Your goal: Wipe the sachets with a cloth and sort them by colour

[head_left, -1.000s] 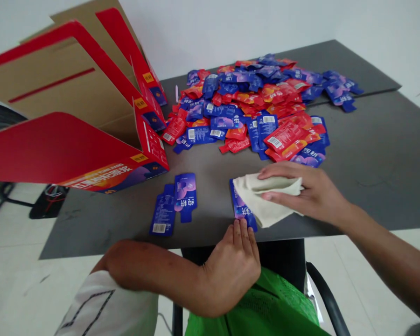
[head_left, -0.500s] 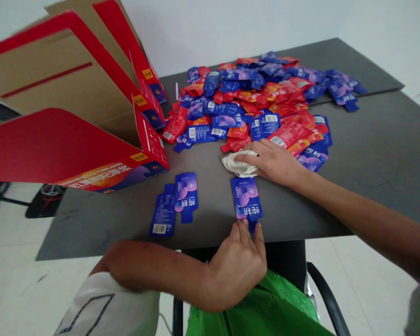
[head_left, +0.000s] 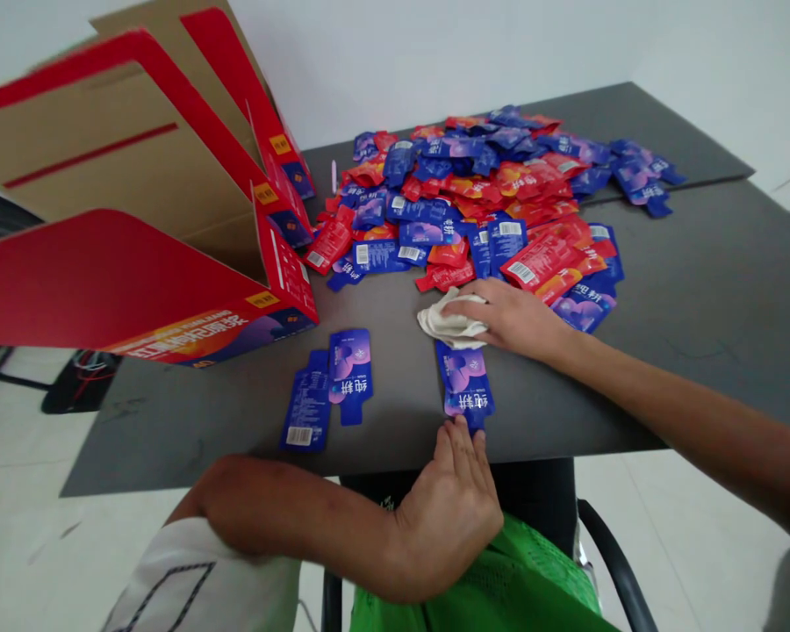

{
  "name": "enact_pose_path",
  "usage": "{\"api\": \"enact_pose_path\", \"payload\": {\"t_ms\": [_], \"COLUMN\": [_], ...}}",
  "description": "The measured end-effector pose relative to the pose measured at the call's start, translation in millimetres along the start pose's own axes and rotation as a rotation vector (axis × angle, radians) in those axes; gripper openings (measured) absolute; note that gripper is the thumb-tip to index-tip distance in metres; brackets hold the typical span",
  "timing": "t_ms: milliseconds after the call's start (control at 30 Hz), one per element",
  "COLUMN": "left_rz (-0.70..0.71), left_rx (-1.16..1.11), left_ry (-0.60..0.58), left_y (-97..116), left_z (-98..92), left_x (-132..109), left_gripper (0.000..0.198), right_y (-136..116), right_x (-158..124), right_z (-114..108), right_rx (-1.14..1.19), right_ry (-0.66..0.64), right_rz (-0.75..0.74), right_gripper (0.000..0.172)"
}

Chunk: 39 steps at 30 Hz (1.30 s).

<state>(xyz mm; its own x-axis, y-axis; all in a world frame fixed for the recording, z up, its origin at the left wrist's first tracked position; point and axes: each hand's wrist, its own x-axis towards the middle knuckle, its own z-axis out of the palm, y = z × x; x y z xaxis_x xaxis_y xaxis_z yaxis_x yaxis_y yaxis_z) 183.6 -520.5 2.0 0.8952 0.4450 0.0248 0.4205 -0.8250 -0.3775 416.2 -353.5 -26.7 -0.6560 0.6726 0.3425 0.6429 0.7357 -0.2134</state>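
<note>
Blue pouch [head_left: 462, 377] lies flat on table [head_left: 698, 281], just beyond left hand [head_left: 457, 509]; its fingers, outstretched together, touch near end. Right hand [head_left: 510, 316] pinches white cloth [head_left: 448, 323] over far end.

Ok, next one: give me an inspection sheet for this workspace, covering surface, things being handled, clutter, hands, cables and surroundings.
Surface: dark grey table, with a seam towards the far right.
Things being handled: blue pouch lying near the front edge; whitish cloth at its far end.
Clutter: heap of red and blue pouches behind; two more blue pouches close together on the left; open red cartons beyond them.
Hands: left hand has fingertips on the pouch's near end; right hand holds the cloth.
Cables: thin wires by a dark item low on the left; type unclear.
Surroundings: pale wall, light floor, black chair armrest.
</note>
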Motion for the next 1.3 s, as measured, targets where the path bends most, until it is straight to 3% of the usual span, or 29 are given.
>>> {"api": "enact_pose_path", "payload": {"t_ms": [100, 200, 300, 367, 500, 633, 700, 800, 900, 967, 1067, 1167, 1300], "left_rz": [-0.023, -0.027, -0.008, -0.005, 0.018, -0.012, -0.017, 0.008, 0.015, 0.013, 0.019, 0.026, 0.022], "left_rx": [-0.021, -0.069, -0.137, -0.166, -0.138, -0.128, -0.131, -0.143, -0.168, -0.155, -0.110, -0.100, -0.108], "left_ry": [0.015, 0.032, 0.037, 0.031, 0.039, 0.025, 0.019, 0.025, 0.001, 0.003, 0.021, 0.020, 0.037], "left_y": [-1.5, -2.2, -1.5, -1.0, -1.4, -1.4, -1.2, -1.4, -1.6, -1.0, 0.6, 1.4, 0.9], "left_z": [-0.1, -0.7, 0.0, 1.1, 3.2, 4.5, 4.7, 4.0, 3.2, 3.7, 5.9, 7.3, 5.5], "left_x": [0.2, 0.5, 0.8, 1.3, 2.1, 2.0, 1.7, 1.9, 2.6, 2.8, 2.2, 1.5, 1.6], "left_gripper": [0.043, 0.042, 0.037, 0.035, 0.039, 0.047, 0.048, 0.043, 0.039, 0.040, 0.043, 0.042, 0.042], "right_y": [2.0, -25.9, -56.4, -63.9, -39.2, -6.7, -9.5, -36.5, -57.3, -51.3, -18.5, 5.2, -22.1], "right_x": [2.7, -18.4, -41.6, -46.3, -20.8, 11.8, 10.5, -14.8, -41.2, -43.3, -21.5, 2.8, -7.7], "right_z": [-18.3, -35.1, -33.3, -22.3, -1.9, -9.6, -19.4, -27.1, -19.4, -8.9, 0.7, -9.0, -31.9], "right_rx": [-0.064, 0.040, 0.128, 0.152, 0.114, -0.058, -0.085, 0.008, 0.076, 0.092, 0.054, -0.044, -0.016], "right_ry": [0.064, 0.129, 0.024, -0.067, -0.066, -0.010, 0.043, 0.086, -0.026, -0.041, -0.001, 0.027, 0.114], "right_rz": [0.051, 0.067, -0.060, -0.149, -0.130, -0.063, -0.033, -0.098, -0.208, -0.199, -0.090, -0.001, 0.000], "right_gripper": [0.041, 0.045, 0.040, 0.036, 0.036, 0.036, 0.039, 0.041, 0.035, 0.035, 0.038, 0.038, 0.045]}}
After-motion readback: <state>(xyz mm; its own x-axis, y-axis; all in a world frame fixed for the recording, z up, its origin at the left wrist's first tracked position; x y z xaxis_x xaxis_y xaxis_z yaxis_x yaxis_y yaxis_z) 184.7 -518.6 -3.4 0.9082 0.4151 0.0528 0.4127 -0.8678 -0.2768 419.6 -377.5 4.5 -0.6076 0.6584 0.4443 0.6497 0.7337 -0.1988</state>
